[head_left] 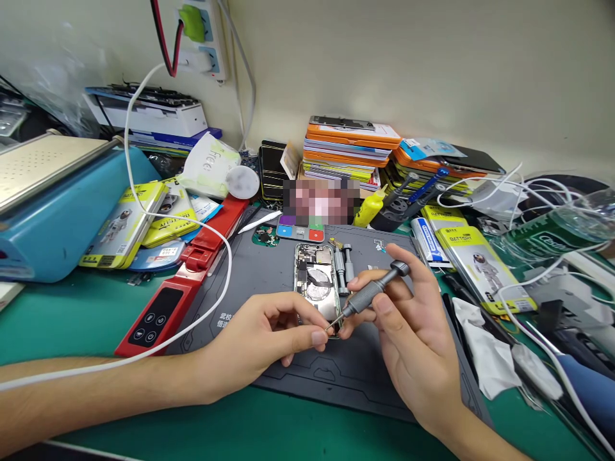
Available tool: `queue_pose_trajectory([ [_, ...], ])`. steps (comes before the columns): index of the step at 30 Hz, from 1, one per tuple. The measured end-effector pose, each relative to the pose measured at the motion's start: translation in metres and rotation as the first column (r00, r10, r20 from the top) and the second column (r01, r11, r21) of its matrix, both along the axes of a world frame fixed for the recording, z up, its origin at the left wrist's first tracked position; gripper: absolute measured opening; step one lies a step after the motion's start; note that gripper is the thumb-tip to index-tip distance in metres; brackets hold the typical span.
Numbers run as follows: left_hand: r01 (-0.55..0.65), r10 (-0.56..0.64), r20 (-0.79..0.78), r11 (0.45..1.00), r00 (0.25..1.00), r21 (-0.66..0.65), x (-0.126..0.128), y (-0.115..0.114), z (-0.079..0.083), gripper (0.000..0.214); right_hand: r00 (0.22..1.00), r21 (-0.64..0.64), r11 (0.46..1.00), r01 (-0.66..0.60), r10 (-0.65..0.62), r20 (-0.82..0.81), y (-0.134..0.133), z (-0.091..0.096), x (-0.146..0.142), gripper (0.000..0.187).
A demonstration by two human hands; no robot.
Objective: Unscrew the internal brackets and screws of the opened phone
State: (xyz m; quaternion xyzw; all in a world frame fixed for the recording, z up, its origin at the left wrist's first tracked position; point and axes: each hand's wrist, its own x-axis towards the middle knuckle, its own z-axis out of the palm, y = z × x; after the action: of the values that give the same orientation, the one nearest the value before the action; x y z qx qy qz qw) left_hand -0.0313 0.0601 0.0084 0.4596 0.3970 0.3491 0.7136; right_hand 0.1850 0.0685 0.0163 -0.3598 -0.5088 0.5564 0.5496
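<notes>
An opened phone with its insides showing lies on a dark grey work mat. My right hand grips a grey metal screwdriver, its tip angled down and left to the phone's near end. My left hand rests on the mat with thumb and forefinger pinched together right at the screwdriver's tip; whatever sits between them is too small to make out. Two more grey drivers lie just right of the phone.
A red flat device and a white cable lie left of the mat. A blue machine stands far left. Stacked orange and yellow boxes line the back wall. Battery packs, white cloths and cables crowd the right.
</notes>
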Motion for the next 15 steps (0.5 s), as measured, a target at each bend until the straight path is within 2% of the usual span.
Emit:
queue_pose_trajectory([
  [8, -0.018, 0.018, -0.013, 1.0, 1.0, -0.005, 0.0002, 0.0003, -0.0003, 0.022, 0.998, 0.081, 0.995, 0.05, -0.052, 0.029, -0.0048, 0.001, -0.002, 0.04],
  [15, -0.012, 0.012, 0.022, 1.0, 1.0, -0.014, 0.0007, 0.0008, 0.0, 0.018, 0.998, 0.089, 0.994, 0.058, -0.059, 0.005, -0.0068, 0.0027, -0.0027, 0.039],
])
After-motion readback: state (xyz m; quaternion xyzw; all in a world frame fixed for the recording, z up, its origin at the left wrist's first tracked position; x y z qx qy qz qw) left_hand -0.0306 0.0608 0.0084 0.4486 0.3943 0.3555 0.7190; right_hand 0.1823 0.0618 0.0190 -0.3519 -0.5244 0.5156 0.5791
